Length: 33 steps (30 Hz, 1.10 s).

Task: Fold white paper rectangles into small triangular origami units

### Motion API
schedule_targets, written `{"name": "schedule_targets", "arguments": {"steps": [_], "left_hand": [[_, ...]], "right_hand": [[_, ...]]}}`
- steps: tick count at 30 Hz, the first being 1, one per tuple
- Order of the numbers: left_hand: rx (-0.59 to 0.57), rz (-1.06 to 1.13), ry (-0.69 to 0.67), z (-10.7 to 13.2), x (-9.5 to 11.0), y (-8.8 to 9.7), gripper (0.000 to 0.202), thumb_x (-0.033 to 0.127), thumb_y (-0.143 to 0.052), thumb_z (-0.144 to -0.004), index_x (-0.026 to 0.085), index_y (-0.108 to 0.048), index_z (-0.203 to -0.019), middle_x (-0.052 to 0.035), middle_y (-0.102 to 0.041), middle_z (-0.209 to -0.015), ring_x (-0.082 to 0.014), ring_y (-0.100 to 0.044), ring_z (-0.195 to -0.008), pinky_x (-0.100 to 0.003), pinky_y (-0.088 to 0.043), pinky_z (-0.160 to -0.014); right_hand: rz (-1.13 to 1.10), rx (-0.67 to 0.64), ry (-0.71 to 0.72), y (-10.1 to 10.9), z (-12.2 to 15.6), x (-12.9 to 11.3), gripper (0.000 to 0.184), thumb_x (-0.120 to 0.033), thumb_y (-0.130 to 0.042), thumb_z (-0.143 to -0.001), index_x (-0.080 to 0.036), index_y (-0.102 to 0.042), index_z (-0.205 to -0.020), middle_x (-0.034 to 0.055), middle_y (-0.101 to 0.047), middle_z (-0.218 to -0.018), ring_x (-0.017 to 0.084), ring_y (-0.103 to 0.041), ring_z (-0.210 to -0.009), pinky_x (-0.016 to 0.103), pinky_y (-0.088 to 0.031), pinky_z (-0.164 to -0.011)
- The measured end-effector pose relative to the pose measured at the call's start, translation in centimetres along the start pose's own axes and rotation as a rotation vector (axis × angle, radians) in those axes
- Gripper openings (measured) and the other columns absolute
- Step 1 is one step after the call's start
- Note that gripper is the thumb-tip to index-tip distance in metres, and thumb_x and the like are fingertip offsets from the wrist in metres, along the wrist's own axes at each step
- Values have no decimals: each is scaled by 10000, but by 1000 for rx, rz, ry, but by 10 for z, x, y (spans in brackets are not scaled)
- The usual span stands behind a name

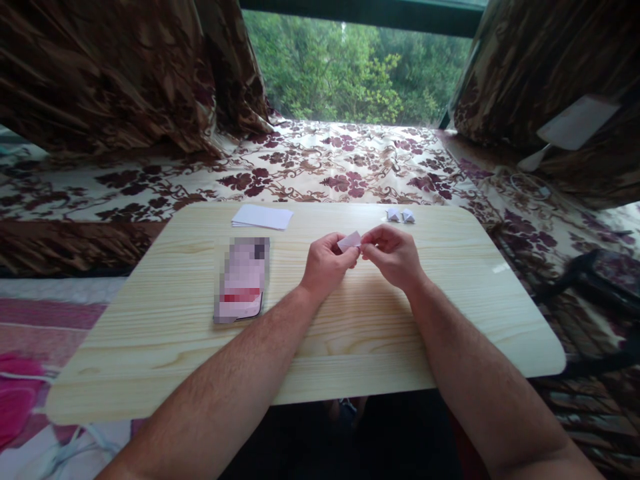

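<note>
A small folded piece of white paper (349,241) is held above the middle of the table. My left hand (327,262) is closed on it, thumb on top. The fingertips of my right hand (393,253) pinch together at the paper's right end. Just beyond my right hand, two small folded paper shapes (401,215) with raised points sit side by side. A stack of white paper strips (263,217) lies at the table's far left.
A pinkish phone (243,280), partly blurred out, rests on the light wooden table (360,340) left of my hands. Beyond the table is a ledge with floral cloth (345,167). A dark chair (595,287) stands at the right. A white lamp (577,123) is behind it.
</note>
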<state>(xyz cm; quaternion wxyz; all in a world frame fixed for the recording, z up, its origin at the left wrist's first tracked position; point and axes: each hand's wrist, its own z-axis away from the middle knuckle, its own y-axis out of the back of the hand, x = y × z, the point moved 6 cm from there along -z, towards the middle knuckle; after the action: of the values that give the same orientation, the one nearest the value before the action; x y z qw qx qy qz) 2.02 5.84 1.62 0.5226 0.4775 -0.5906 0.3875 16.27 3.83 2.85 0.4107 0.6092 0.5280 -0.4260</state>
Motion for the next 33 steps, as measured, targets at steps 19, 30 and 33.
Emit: {"name": "schedule_targets", "arguments": {"steps": [19, 30, 33], "left_hand": [[-128, 98, 58, -2, -7, -6, 218, 360, -686, -804, 154, -614, -799, -5, -615, -575, -117, -574, -489, -241, -492, -495], [-152, 427, 266, -2, -18, -11, 365, 337, -854, -640, 126, -615, -816, -32, -679, -683, -129, -643, -585, -259, -534, -573], [-157, 426, 273, -2, -18, -11, 350, 309, -862, -625, 117, -619, -789, -39, -677, -663, -130, -637, -570, -251, -516, -555]], "right_hand": [[10, -14, -79, 5, -3, 0, 293, -308, -751, -736, -167, -649, -972, -21, -654, -672, 96, -553, -530, 228, -462, -480], [-55, 35, -115, 2, -3, 3, 146, -203, -697, -708, -153, -648, -837, -21, -655, -638, 94, -559, -490, 223, -470, -459], [-46, 3, -141, 1, -2, 5, 128, -201, -691, -709, -149, -654, -820, -18, -655, -628, 97, -562, -485, 227, -474, -463]]}}
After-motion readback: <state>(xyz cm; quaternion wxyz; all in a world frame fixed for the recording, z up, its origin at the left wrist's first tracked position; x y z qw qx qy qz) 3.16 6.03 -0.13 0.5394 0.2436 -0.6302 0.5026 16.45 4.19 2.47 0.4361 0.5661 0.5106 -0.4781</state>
